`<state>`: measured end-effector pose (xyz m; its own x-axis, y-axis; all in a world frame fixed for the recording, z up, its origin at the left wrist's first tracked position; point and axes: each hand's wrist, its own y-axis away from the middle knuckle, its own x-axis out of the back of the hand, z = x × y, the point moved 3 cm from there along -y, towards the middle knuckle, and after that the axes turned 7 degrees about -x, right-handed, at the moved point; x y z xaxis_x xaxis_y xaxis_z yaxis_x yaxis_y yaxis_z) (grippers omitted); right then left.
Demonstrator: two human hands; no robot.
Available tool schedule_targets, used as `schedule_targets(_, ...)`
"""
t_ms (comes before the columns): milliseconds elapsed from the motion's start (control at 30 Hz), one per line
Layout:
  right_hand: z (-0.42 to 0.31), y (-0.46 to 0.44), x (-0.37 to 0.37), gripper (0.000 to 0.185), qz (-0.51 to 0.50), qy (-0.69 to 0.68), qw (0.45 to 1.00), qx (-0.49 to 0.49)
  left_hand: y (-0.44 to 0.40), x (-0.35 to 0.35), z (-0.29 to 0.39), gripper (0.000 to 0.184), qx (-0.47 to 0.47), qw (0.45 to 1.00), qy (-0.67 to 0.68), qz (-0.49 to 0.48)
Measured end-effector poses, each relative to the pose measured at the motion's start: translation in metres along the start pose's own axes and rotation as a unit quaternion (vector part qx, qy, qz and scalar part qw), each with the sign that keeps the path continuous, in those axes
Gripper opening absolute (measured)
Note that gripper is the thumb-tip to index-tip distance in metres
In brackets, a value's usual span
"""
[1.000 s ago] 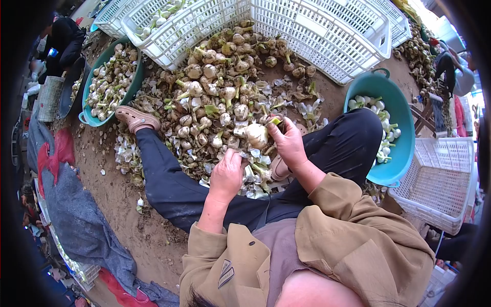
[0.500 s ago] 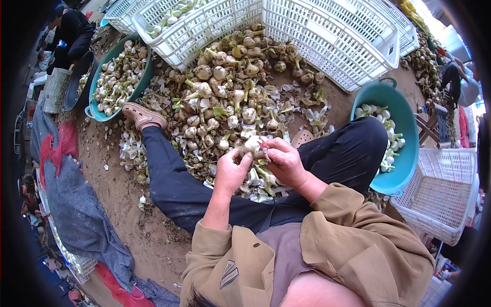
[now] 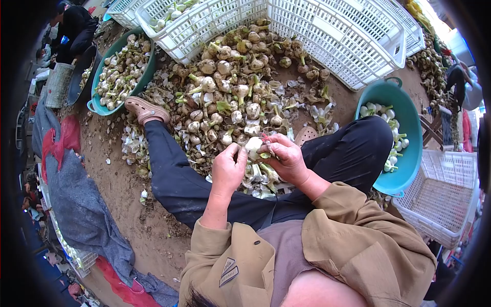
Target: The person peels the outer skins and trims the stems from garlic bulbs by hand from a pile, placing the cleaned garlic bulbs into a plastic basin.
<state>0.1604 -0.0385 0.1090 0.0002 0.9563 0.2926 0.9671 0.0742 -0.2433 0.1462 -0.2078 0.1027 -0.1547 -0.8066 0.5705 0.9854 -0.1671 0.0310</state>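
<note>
A pale, partly peeled garlic bulb (image 3: pixel 253 145) is between my hands, over the heap. My right hand (image 3: pixel 287 159) is closed around its right side, and a small red strip (image 3: pixel 265 137) shows at those fingers; I cannot tell what it belongs to. My left hand (image 3: pixel 227 166) is just left of the bulb, thumb and finger pinched together; whatever they grip is too small to make out. Unpeeled, dirty garlic bulbs (image 3: pixel 207 84) lie heaped in front of me. Loose white skins and leaves (image 3: pixel 258 176) cover the ground below my hands.
White plastic crates (image 3: pixel 332 41) stand behind the heap. A green tub (image 3: pixel 151 69) of garlic is at the left, and a teal tub (image 3: pixel 409 171) with cleaner bulbs sits by my right knee. Another white crate (image 3: pixel 434 199) is beyond it. A person (image 3: pixel 76 30) crouches far left.
My left hand has shifted slightly left, its fingertips drawing away from the bulb. The bulb stays with my right hand, showing more white. The view has shifted a little.
</note>
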Motion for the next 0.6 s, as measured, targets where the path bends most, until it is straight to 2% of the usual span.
schedule_targets(67,0.008,0.003,0.002,0.026,0.021,0.02,0.999,-0.028,0.001,-0.001,0.003,0.022,0.01,1.0,0.004,-0.016)
schedule_targets(133,0.021,0.005,0.005,0.016,0.097,-0.036,0.987,-0.126,0.006,-0.004,0.001,0.019,0.024,0.998,0.014,-0.06)
schedule_targets(167,0.032,0.007,0.003,0.017,0.134,-0.24,0.928,-0.25,0.01,-0.004,0.006,0.016,0.001,0.996,-0.04,-0.081)
schedule_targets(233,0.052,0.003,0.013,0.022,0.175,-0.266,0.907,-0.275,0.022,-0.014,-0.008,0.017,-0.024,0.978,-0.122,-0.168)
schedule_targets(300,0.057,0.003,0.015,0.022,0.166,-0.276,0.906,-0.274,0.03,-0.015,-0.013,0.017,0.013,0.988,-0.08,-0.13)
schedule_targets(367,0.053,0.005,0.007,0.023,0.144,-0.294,0.898,-0.293,0.023,-0.009,-0.013,0.04,-0.075,0.997,-0.022,-0.027)
schedule_targets(400,0.053,0.006,0.003,0.023,0.115,-0.302,0.9,-0.293,0.019,-0.006,-0.011,0.039,-0.036,0.996,0.084,0.015)
schedule_targets(467,0.046,0.006,-0.002,0.022,0.047,-0.303,0.907,-0.289,0.007,-0.004,-0.006,0.03,-0.057,0.972,0.223,0.055)
schedule_targets(533,0.04,0.005,-0.004,0.021,0.016,-0.337,0.889,-0.311,-0.003,0.0,-0.008,0.023,-0.144,0.968,0.205,0.025)
schedule_targets(567,0.038,0.003,-0.005,0.022,0.02,-0.364,0.878,-0.309,-0.005,0.0,-0.009,0.015,-0.14,0.963,0.227,0.024)
schedule_targets(600,0.039,0.003,-0.005,0.022,0.023,-0.364,0.878,-0.309,-0.005,-0.001,-0.012,0.015,-0.141,0.963,0.227,0.021)
